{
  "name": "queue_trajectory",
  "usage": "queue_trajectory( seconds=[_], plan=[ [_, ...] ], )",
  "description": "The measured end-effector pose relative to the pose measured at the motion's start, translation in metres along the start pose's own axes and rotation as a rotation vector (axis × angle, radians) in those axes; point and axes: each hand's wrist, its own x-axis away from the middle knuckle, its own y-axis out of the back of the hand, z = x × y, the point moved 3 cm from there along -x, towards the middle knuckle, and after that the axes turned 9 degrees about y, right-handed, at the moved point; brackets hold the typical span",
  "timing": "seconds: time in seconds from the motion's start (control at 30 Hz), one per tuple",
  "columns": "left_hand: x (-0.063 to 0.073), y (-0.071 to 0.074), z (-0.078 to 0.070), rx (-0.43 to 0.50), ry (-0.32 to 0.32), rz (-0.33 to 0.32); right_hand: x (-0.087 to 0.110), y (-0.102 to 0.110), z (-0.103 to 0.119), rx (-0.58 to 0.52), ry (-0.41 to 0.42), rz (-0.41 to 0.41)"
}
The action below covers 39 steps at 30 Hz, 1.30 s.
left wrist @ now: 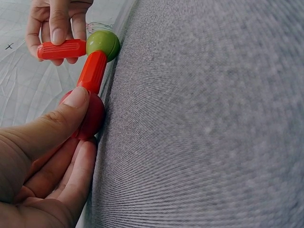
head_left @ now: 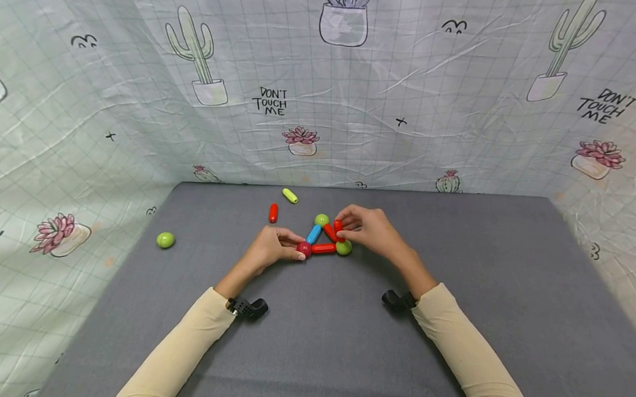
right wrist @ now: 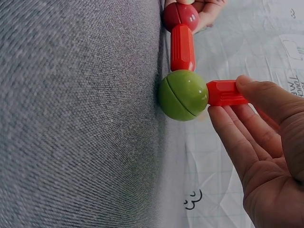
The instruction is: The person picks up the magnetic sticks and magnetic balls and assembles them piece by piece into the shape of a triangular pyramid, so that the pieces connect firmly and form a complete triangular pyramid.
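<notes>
A triangle of rods joined by balls lies on the table. My left hand (head_left: 271, 247) pinches its dark red ball (left wrist: 95, 114) between thumb and fingers. From that ball a red rod (head_left: 324, 248) runs right to a green ball (right wrist: 183, 96), and a blue rod (head_left: 313, 234) runs to the far green ball (head_left: 321, 219). Another red rod (head_left: 330, 232) forms the third side. With thumb and fingers, my right hand (head_left: 371, 230) holds a further red rod (right wrist: 225, 92) standing up from the right green ball, its lower end right at the ball.
Beyond my left hand lie a loose red rod (head_left: 274, 213) and a yellow-green rod (head_left: 290, 196). A separate green ball (head_left: 165, 240) sits near the left edge of the grey table (head_left: 319, 334). A printed cloth (head_left: 388, 148) hangs behind the table and along its sides.
</notes>
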Motion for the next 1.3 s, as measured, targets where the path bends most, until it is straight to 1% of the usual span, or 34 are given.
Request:
queue_trajectory(
  seconds=[0.3,0.6,1.0,1.2,1.3],
  plan=[
    [0.0,0.0,0.0,0.018,0.004,0.003,0.003,0.0,0.0,-0.004,0.017,0.005],
    [0.0,0.0,0.0,0.015,0.009,0.003,0.01,0.005,-0.004,0.003,0.032,0.012],
    [0.0,-0.001,-0.001,0.003,-0.004,0.0,0.017,0.009,-0.007,0.058,-0.055,0.076],
    [0.001,-0.001,-0.001,0.004,-0.007,0.001,0.02,0.006,-0.011,0.038,-0.101,0.103],
    [0.001,-0.001,-0.001,0.004,-0.008,0.002,0.021,0.004,-0.013,0.016,-0.099,0.115]
  ],
)
